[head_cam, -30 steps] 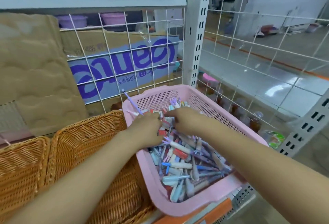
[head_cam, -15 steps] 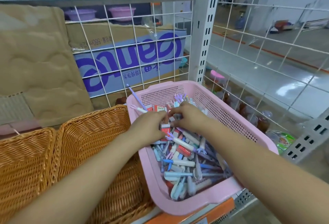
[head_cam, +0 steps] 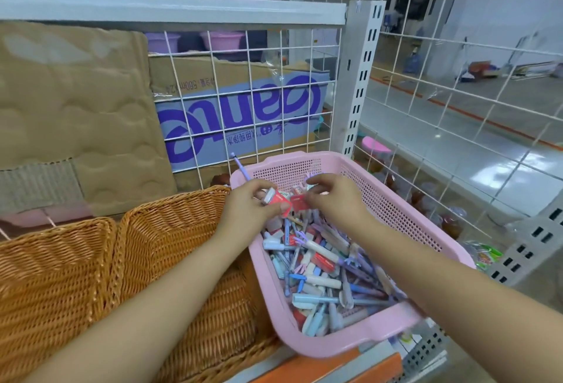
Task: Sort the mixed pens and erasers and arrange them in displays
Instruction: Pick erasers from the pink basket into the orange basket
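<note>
Setting: a shop or its stockroom, on retail shelving. Landmark: pink basket (head_cam: 359,343), heaped with loose pens and erasers (head_cam: 320,276) as bulk stock. Left of it stand two wicker display baskets (head_cam: 170,230). Behind it, a white wire grid panel (head_cam: 250,93) backs the bay, with a printed cardboard carton (head_cam: 237,114) stacked beyond. At its far right corner rises a slotted metal upright (head_cam: 359,78). Above, a grey shelf board (head_cam: 170,7) carries more goods. Under its front edge runs an orange shelf strip (head_cam: 320,364). To its right, through more grid, an open tiled floor (head_cam: 457,145).
</note>
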